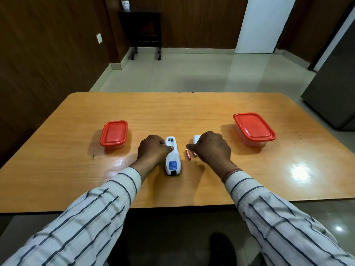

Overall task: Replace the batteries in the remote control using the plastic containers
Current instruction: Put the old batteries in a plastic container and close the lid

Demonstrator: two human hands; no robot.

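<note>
Two lidded containers flank the work: left container (113, 133) closed; left hand (153, 149) grasping remote (172, 156), compartment open, back up; two batteries (190, 154) loose under right hand (211, 148), grip unclear; right container (254, 129) closed; batteries may roll if nudged.

On the orange wooden worktop (192, 116), the white plastic remote control (172, 156) lies at the middle, back side up. Just right of it lie two small red batteries (190, 154), with the white battery cover (196, 139) behind them. The smaller red-lidded plastic container (114, 135) sits far left, the larger red-lidded plastic container (254, 128) far right.
</note>
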